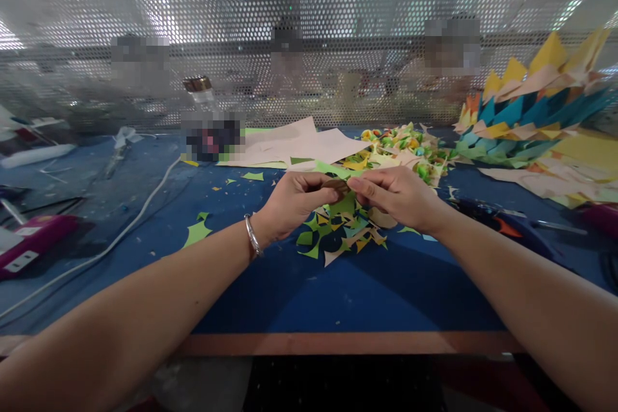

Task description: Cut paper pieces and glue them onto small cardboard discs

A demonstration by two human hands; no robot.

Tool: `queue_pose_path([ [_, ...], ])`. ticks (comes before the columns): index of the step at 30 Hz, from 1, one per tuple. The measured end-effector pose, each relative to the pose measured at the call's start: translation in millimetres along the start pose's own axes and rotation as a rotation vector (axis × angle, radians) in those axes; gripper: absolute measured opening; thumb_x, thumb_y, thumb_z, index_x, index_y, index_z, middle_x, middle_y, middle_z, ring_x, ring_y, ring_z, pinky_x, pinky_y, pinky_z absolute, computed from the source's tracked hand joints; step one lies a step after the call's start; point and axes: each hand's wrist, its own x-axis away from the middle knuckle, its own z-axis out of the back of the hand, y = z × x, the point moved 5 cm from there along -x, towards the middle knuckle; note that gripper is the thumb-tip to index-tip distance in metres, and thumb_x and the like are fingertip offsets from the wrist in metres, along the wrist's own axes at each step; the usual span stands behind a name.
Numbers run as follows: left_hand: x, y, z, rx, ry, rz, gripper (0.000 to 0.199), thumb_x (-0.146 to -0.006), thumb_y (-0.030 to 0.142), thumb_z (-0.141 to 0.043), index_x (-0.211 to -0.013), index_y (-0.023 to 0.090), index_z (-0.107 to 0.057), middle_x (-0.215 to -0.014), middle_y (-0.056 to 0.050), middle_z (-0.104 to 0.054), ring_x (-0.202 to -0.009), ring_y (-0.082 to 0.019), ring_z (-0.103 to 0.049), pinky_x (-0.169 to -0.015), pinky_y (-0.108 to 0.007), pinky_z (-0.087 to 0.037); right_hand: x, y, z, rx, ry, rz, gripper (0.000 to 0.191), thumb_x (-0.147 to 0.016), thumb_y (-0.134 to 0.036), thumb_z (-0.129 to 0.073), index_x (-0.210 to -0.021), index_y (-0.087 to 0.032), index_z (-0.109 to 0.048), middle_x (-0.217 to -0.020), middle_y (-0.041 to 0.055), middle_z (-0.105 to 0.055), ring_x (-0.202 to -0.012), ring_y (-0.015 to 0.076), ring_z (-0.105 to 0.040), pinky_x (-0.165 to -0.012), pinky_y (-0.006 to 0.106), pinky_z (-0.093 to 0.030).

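Over the blue tabletop, my left hand (302,199) is closed, thumb and fingers pinching a small brown disc-like piece (335,185). My right hand (393,193) meets it from the other side with thumb and forefinger pressed together. Light green paper (344,207) shows just below and behind the fingertips. Whether the right fingers grip that paper, the brown piece or both is too small to tell. Beneath both hands lie green, pale pink and yellow paper scraps (316,232). A round pale piece (381,217) lies under my right hand.
Pale paper sheets (284,145) lie behind the hands, beside curled paper pieces (410,141). Layered pointed paper work (531,109) stands at right, behind a dark blue tool (516,228). A white cable (140,212) and purple power strip (38,241) occupy the left. Perforated metal screens the back.
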Motion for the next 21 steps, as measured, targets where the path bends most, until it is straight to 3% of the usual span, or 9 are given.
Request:
queue_pose_path([
  [13,-0.2,2.9,-1.2,0.004,0.0,-0.006,0.006,-0.072,0.017,-0.073,-0.075,0.016,-0.077,-0.072,0.0,-0.07,-0.069,-0.01,-0.057,-0.072,-0.026,-0.046,-0.4,1.3,-0.7,0.039,-0.001,0.008,0.064,-0.092,-0.073,-0.043,-0.061,-0.019,-0.056,-0.057,-0.0002,-0.05,-0.053,0.0113,-0.044,-0.053,0.028,-0.032],
  [21,1.3,4.7,-0.4,-0.144,-0.001,-0.033,0.007,-0.074,0.02,-0.071,-0.073,0.015,-0.075,-0.068,0.001,-0.066,-0.066,-0.01,-0.056,-0.067,-0.026,-0.044,1.3,2.7,-3.2,0.089,0.018,0.04,0.062,-0.094,-0.07,-0.043,-0.061,-0.019,-0.05,-0.059,-0.001,-0.045,-0.055,0.0112,-0.042,-0.053,0.028,-0.029],
])
